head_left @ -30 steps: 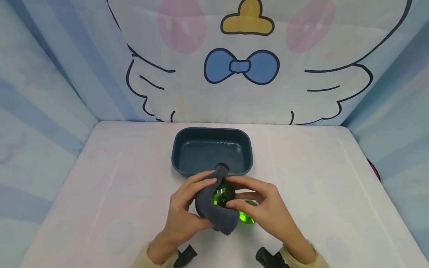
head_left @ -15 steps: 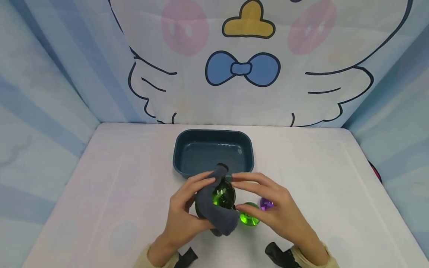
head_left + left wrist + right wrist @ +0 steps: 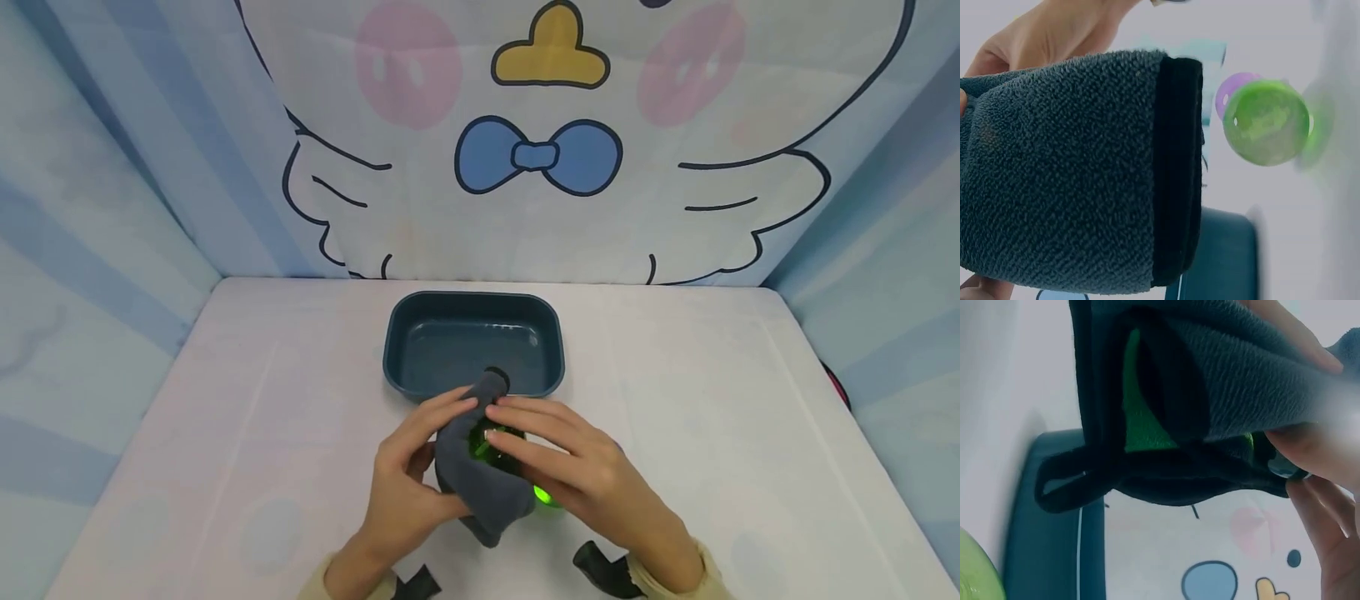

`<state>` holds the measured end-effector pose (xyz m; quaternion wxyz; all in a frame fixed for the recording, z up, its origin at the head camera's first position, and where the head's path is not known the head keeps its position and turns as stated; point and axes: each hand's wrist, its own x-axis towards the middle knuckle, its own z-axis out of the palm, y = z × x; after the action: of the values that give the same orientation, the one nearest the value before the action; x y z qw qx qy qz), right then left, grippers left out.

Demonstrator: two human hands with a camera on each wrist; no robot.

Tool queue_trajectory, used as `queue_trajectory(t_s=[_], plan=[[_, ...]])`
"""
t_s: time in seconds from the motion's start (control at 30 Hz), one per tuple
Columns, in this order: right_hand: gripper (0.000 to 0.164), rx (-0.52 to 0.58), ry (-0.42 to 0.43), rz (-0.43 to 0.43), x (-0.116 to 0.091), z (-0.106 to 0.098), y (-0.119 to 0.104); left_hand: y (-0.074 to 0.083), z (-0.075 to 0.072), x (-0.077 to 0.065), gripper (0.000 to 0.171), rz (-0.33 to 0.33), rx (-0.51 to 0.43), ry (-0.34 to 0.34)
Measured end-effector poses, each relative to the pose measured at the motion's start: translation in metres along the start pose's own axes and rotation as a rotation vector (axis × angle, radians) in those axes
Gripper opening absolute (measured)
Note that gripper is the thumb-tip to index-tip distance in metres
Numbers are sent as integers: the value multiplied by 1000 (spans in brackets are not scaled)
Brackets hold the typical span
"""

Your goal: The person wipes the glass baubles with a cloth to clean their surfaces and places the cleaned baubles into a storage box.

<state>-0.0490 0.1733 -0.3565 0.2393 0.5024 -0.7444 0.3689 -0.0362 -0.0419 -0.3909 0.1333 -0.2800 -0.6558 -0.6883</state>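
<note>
My left hand (image 3: 408, 479) grips a dark grey cloth (image 3: 480, 492), folded around a shiny see-through green ball (image 3: 482, 450). In the head view the ball shows through the opening of the fold. Extended fingers of my right hand (image 3: 592, 467) lie over that opening, fingertips at the green surface; the thumb is hidden. A second clear green ball (image 3: 545, 497) peeks out below the right hand. The left wrist view shows this green ball (image 3: 1266, 123) in front of a purple ball (image 3: 1235, 87). In the right wrist view, the cloth (image 3: 1241, 375) has a dark hem and a loop.
A dark blue rectangular basin (image 3: 397, 379) stands just beyond the hands, and the cloth's far end overlaps its near rim in the head view. The white table (image 3: 247, 375) is bounded by a printed curtain (image 3: 525, 233) at the back and sides.
My right hand moved away to the right, then came back left, its fingers now over the ball. The purple ball, seen half a second ago, is hidden again in the head view.
</note>
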Motion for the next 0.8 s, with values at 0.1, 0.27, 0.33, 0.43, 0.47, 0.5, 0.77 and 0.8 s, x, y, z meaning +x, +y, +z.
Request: queue_trajectory(t_s=[0.1,0.27,0.33,0.43,0.47,0.5,0.77,0.8], plan=[[34,12,31,-13,0,1,1,1,0,1,76,21,11,-17],[47,103,37,111,-3,0,-1,1,-1,1,71,71,28,-61],[53,182,34,222,-5,0,-4,1,-2,1,69,91,51,-75],[59,272,46,376,-7,-1,-8,2,-2,1,67,117,98,-83],[59,292,52,407,-7,-1,-9,2,-2,1,66,125,114,-82],[60,300,59,428,-7,-1,-10,2,-1,1,64,133,124,-79],[58,210,37,435,-4,-4,-13,-1,4,0,57,197,108,-19],[58,175,24,427,-3,-5,-14,-1,4,1,58,205,105,-14]])
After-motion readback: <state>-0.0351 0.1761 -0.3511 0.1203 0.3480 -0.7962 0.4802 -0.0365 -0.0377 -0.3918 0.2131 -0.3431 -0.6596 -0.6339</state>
